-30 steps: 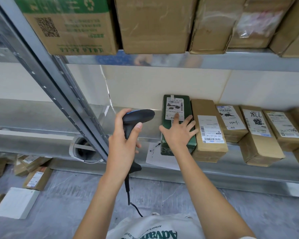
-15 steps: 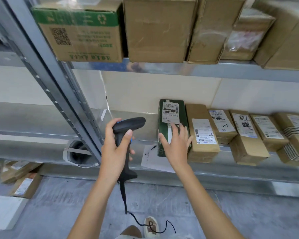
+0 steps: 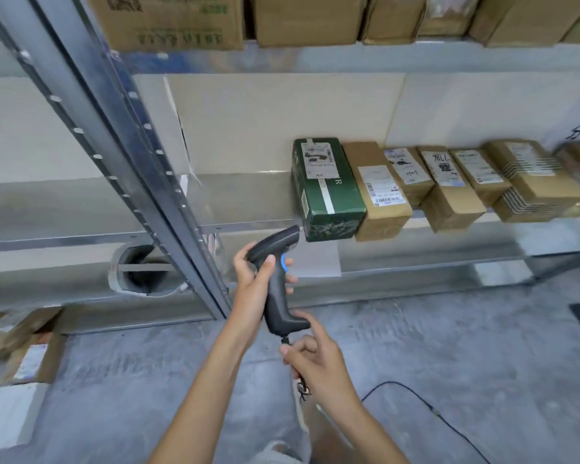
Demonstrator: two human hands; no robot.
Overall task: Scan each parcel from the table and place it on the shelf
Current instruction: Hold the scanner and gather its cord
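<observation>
Head: green parcel (image 3: 327, 190) on shelf (image 3: 248, 226) above hands; left hand (image 3: 253, 283) grips scanner (image 3: 277, 279), right hand (image 3: 317, 358) pinches cable

My view is evenly, softly lit; shadows are faint. The grey metal shelf upright (image 3: 121, 155) bows from wide-angle distortion. Motion blur smears the brown cardboard parcels (image 3: 533, 175) at the right edge.
</observation>
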